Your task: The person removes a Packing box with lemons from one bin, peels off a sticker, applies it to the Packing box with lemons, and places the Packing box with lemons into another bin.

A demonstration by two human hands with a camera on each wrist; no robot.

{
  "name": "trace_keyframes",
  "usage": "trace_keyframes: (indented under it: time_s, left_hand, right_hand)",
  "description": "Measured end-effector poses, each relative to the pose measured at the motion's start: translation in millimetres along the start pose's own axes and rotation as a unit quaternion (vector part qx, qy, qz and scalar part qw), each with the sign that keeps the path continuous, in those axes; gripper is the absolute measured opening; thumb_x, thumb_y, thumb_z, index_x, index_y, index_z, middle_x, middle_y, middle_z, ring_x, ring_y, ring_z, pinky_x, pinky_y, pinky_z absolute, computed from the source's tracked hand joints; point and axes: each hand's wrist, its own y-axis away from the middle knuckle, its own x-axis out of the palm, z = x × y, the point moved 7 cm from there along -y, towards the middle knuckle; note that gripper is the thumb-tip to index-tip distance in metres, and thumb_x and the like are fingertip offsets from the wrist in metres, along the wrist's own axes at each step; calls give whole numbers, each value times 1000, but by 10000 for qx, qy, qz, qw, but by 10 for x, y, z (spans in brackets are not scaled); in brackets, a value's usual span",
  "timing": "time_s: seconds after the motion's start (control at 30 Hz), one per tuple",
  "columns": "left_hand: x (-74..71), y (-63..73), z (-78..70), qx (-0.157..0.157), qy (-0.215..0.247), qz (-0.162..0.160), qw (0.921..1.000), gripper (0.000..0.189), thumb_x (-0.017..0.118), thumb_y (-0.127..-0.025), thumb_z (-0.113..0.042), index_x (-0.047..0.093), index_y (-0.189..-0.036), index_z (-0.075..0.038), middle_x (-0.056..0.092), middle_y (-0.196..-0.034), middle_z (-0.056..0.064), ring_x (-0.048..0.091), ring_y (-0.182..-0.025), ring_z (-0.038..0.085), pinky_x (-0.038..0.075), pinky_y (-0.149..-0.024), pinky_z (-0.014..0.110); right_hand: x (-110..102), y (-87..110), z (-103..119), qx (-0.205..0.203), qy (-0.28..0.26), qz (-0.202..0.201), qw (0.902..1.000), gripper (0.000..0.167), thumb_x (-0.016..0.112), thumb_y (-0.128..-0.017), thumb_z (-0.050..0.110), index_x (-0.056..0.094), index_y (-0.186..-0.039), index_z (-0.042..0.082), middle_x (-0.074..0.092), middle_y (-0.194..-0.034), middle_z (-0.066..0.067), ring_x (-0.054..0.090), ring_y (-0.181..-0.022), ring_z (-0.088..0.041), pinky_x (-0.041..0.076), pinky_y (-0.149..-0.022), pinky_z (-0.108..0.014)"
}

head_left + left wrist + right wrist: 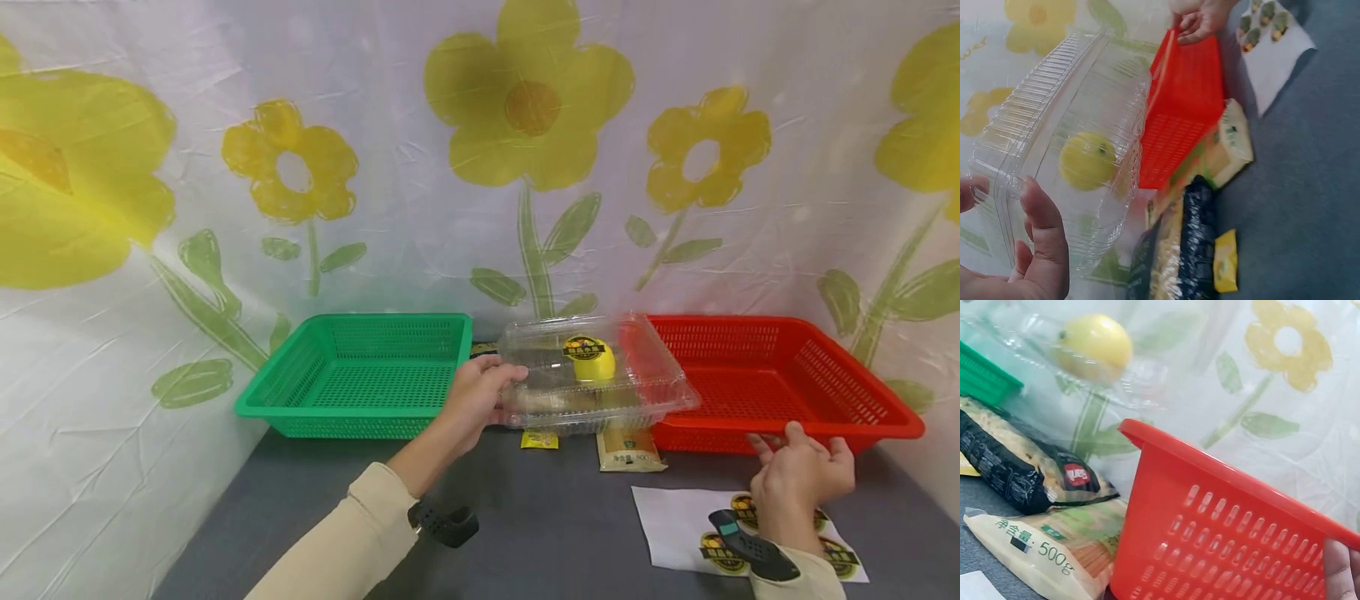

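My left hand grips the left edge of a clear plastic clamshell box, held up above the table and tilted. Inside the box is a yellow lemon, and a round black-and-gold sticker shows on the lid. In the left wrist view, thumb and fingers pinch the box's rim. At the front rim of the red basket is my right hand, its fingers curled on the rim. Only some fingers of it show in the right wrist view, against the basket's outer wall.
A green basket stands at the left. Beneath the box lie a 500g bag, a black-and-clear food bag and a small yellow packet. A white sheet of stickers lies partly under my right wrist. Behind hangs a flowered curtain.
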Motion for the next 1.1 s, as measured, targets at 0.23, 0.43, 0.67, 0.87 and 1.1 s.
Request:
trace_keyframes:
  time_s: [0.23,0.43,0.67,0.87,1.1]
  left_hand:
    - [220,-178,-132,32,205,-23,9998,74,71,-93,-25,35,-155,-3,53,-131,20,57,-56,17,57,-58,31]
    - [442,-327,-201,28,67,-145,9999,80,73,-92,-23,31,-156,-1,53,-138,18,56,-56,17,57,-55,29]
    - [690,-490,-324,192,-347,-248,9989,63,73,-92,-22,47,-145,1,61,-85,12,49,-48,16,55,-50,29]
    - [859,-527,-351,247,-625,-321,9972,77,72,-91,-22,36,-155,-1,60,-81,12,47,-43,15,52,-45,31]
    - [1149,-553,-323,315,-825,-142,9960,65,75,-90,-21,48,-145,1,65,-88,10,49,-41,16,50,-43,28]
  right_hand:
    - [10,-6,-31,-28,75,13,10000,51,61,-97,2,40,-139,23,46,-107,0,53,-61,-15,57,-49,-31]
    - [-20,-10,-67,7,146,-6,9999,55,68,-95,6,39,-139,23,46,-116,3,59,-69,-16,59,-53,-30]
    - [-57,-21,-67,-42,-92,-153,9998,49,68,-94,3,42,-131,21,44,-110,1,57,-62,-16,59,-52,-30]
    - [-72,27,-108,-203,112,-120,9997,50,67,-94,3,43,-135,20,46,-108,-1,57,-59,-17,58,-52,-29]
    - [-44,67,-118,-233,16,-126,9996,49,70,-92,3,45,-131,19,46,-104,-2,56,-56,-17,58,-52,-29]
